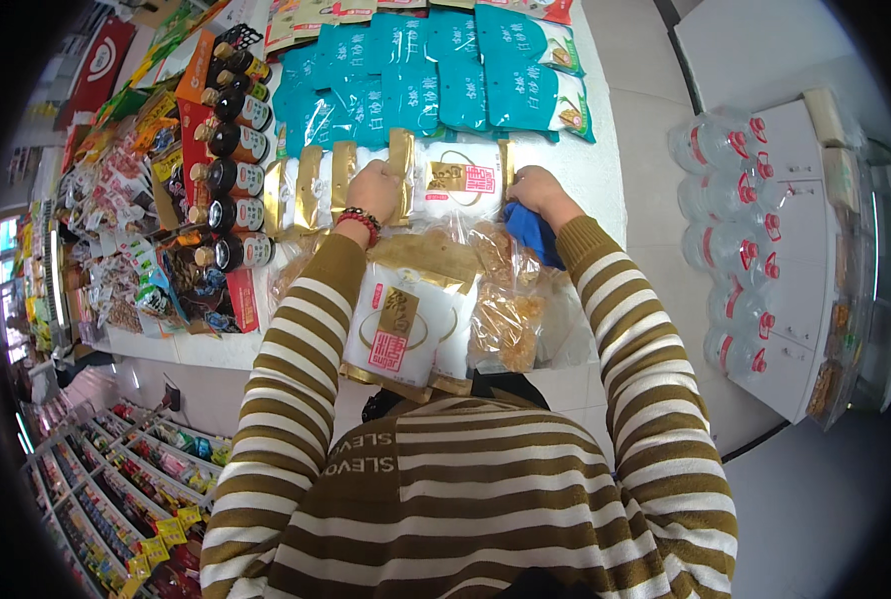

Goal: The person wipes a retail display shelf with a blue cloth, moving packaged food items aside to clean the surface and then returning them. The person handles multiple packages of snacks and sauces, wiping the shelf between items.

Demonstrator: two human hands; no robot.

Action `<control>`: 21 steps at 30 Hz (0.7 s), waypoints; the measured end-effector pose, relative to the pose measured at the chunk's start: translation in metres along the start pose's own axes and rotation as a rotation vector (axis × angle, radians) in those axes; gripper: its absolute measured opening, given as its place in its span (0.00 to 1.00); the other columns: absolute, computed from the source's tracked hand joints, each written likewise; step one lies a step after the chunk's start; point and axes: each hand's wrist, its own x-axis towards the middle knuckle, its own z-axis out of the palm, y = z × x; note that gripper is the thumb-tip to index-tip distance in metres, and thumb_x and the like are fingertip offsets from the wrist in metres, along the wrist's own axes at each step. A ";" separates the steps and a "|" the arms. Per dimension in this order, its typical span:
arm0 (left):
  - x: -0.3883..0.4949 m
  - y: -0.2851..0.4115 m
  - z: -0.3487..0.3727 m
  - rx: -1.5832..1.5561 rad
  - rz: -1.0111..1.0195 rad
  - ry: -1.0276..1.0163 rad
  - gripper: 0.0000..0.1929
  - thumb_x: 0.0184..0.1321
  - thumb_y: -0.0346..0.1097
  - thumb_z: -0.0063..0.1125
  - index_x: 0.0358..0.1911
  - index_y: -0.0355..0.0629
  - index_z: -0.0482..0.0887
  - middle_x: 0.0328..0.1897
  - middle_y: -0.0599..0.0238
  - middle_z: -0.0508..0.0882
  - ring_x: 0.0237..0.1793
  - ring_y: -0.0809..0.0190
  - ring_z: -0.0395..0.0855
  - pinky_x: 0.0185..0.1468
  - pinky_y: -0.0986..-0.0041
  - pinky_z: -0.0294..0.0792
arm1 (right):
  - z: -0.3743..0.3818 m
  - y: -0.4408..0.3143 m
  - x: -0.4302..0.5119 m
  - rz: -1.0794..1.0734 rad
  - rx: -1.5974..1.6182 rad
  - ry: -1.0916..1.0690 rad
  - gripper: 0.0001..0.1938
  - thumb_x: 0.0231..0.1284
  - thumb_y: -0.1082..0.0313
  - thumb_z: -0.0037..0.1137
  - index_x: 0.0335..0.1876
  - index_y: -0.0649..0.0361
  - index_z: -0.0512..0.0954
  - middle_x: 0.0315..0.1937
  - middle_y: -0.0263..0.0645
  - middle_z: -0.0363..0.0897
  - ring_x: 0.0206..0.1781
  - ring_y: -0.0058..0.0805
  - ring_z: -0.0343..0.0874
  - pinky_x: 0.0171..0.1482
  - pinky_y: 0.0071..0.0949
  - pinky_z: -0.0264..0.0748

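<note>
My left hand (375, 191) has its fingers curled at the gold left end of a white-and-gold sugar bag (462, 178). At that bag's other gold end, my right hand (539, 189) grips the edge and also has a blue cloth (533, 233) under its palm. More sugar bags with gold ends (309, 187) lie in a row to the left. Nearer to me, another sugar bag (398, 322) rests on top of a similar one, beside clear bags of amber rock sugar (507, 322). Rows of teal sugar bags (409, 93) lie beyond my hands.
Dark glass bottles with cork-coloured caps (239, 178) line the left side, beside boxes of packaged snacks (176, 281). Packs of large water bottles (730, 239) stand on the right by a white cabinet (797, 299). Shelves of small packets (131, 479) are at the lower left.
</note>
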 end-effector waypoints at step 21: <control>-0.031 -0.165 -0.132 -0.038 -0.134 0.297 0.15 0.62 0.42 0.55 0.46 0.44 0.88 0.48 0.46 0.88 0.51 0.43 0.85 0.57 0.61 0.75 | 0.005 0.011 0.001 0.019 0.299 0.184 0.23 0.53 0.61 0.66 0.54 0.64 0.84 0.46 0.50 0.88 0.48 0.40 0.87 0.54 0.31 0.80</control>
